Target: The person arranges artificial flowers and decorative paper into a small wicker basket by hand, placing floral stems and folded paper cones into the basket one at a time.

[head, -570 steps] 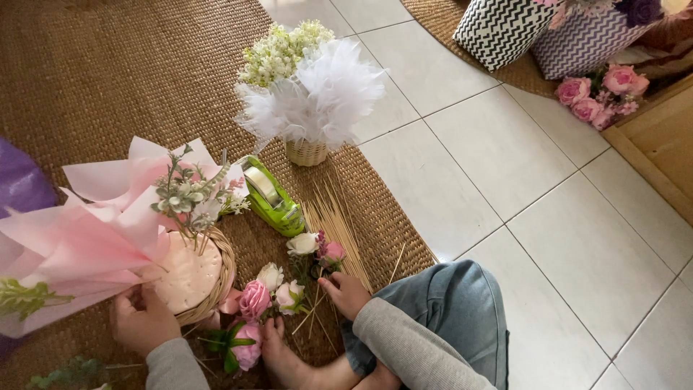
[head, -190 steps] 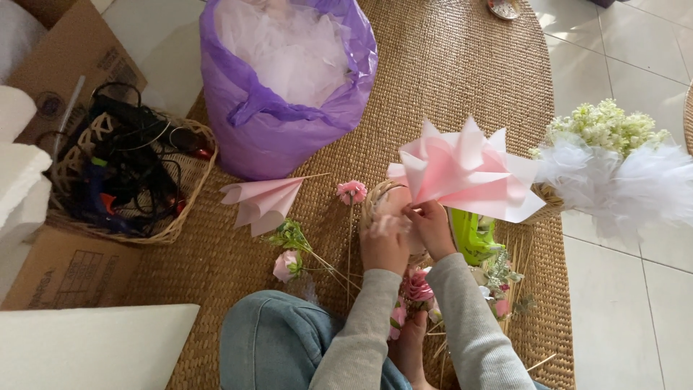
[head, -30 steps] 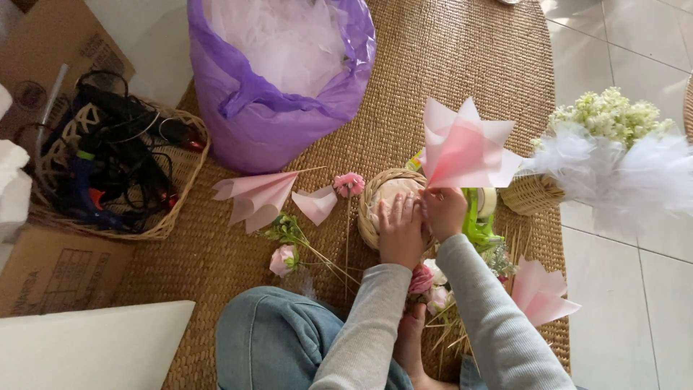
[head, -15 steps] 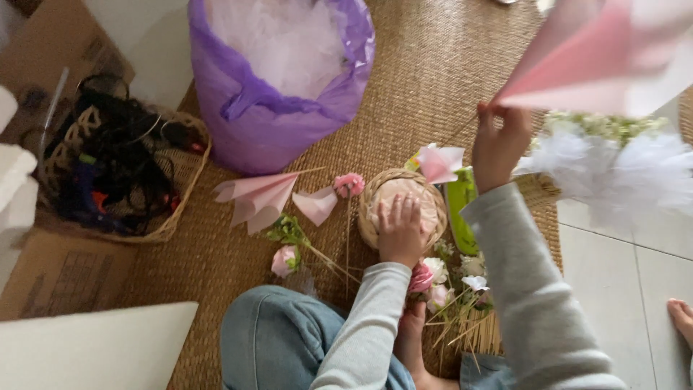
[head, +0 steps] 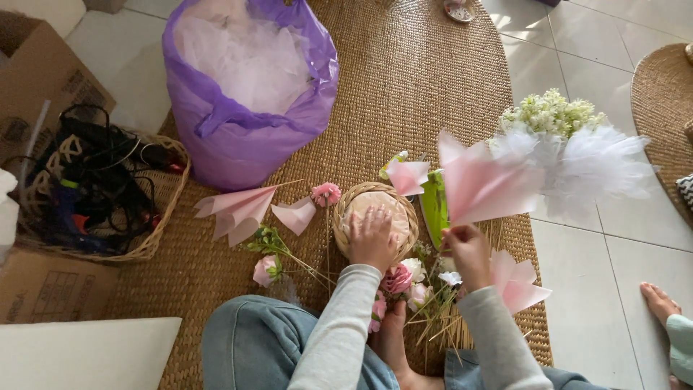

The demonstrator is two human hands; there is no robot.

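My left hand point(head: 372, 237) rests flat on the brown foam top of a small round wicker basket point(head: 346, 204) on the woven mat. One pink folded paper piece point(head: 406, 175) stands at the basket's right rim. My right hand point(head: 468, 253) holds up a bundle of pink folded paper point(head: 485, 182) to the right of the basket. Artificial pink and white roses point(head: 406, 276) and thin wooden sticks point(head: 449, 312) lie in front of my knees. More pink paper folds lie at left point(head: 242, 208) and at right point(head: 516, 282).
A purple bag of white tulle point(head: 249, 79) stands at the back. A wicker basket of cables point(head: 86, 191) and cardboard boxes point(head: 43, 79) are at left. A white-feather flower arrangement point(head: 570, 148) stands at right, a green tape dispenser point(head: 434, 206) beside the basket. Another person's foot point(head: 658, 302) is on the tiles.
My right hand has come down from high up with the pink paper bundle to beside the basket. My left hand stays on the basket's foam.
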